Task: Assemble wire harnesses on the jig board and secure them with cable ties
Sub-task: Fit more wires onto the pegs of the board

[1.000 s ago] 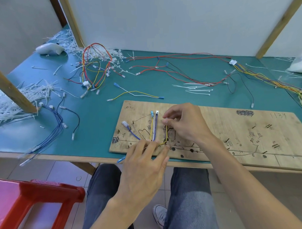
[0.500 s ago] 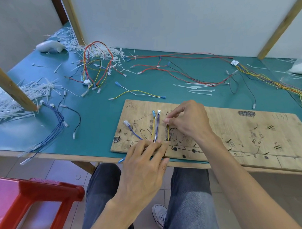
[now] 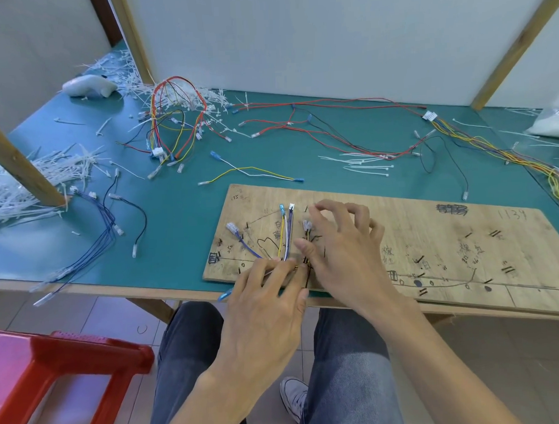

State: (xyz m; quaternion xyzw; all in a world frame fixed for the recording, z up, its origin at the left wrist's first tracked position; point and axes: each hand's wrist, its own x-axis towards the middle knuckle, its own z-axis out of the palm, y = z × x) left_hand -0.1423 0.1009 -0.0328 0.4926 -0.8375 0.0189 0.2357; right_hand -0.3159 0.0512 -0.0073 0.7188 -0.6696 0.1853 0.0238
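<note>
inspector: where is the jig board?
clerk: the jig board [image 3: 431,238] lies flat along the near edge of the bench [image 3: 177,221], right of centre.

inspector: what wires are on it?
clerk: a yellow, white and purple wire group [image 3: 286,240] runs up the board's left end, with its connectors toward the far edge. a blue wire [image 3: 246,246] with a white connector slants in from the left. a short yellow wire [image 3: 307,233] sits just right of the group.

inspector: and the hands?
clerk: the left hand [image 3: 268,294] is flat with fingers straight, pressing the wires' lower ends onto the board's near left corner. the right hand [image 3: 343,251] is spread wide over the board, fingers loosely bent and blurred. its thumb tip is just beside the short yellow wire, and it grips nothing i can make out.

inspector: what else is on the bench?
clerk: loose cable ties [image 3: 365,167] lie beyond the board's far edge, and a heap of cable ties [image 3: 17,189] sits at the left edge. a yellow-and-white wire pair [image 3: 251,174] lies just past the board. a red-and-yellow harness bundle [image 3: 176,120] is toward the far left corner. blue wires [image 3: 104,224] trail over the near left edge. a red stool [image 3: 71,362] stands on the floor below.
</note>
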